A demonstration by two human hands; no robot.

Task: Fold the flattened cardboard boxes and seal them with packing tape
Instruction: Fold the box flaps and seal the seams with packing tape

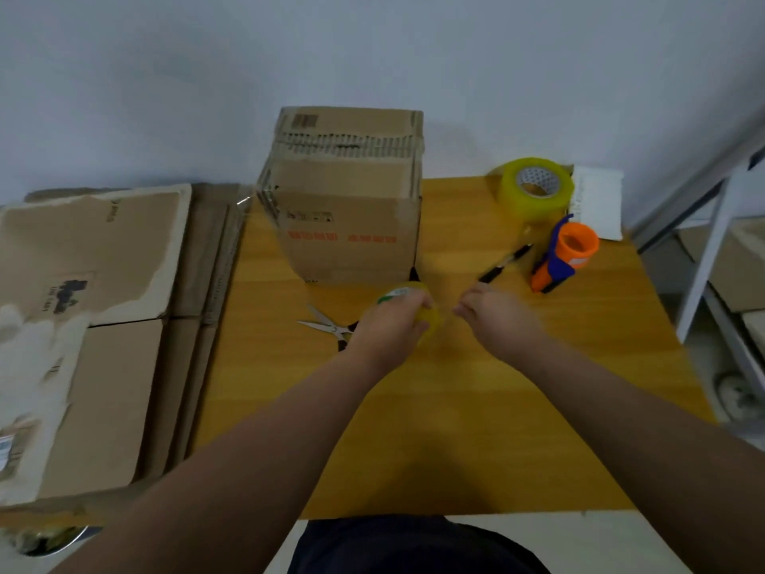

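Note:
A folded brown cardboard box (pixel 347 209) stands at the back of the wooden table (pixel 455 428), its top flaps closed. My left hand (pixel 389 329) grips a small yellowish roll of packing tape (pixel 414 302) just in front of the box. My right hand (pixel 492 316) is a little to the right of the roll, its fingertips pinched together toward it; whether a tape end sits between them is blurred. A stack of flattened cardboard boxes (pixel 91 325) lies to the left of the table.
Scissors (pixel 327 327) lie left of my left hand. A black pen (pixel 505 263), an orange and blue tape dispenser (pixel 565 254) and a large yellow tape roll (pixel 536 188) sit at the back right. A metal shelf frame (pixel 712 258) stands right of the table.

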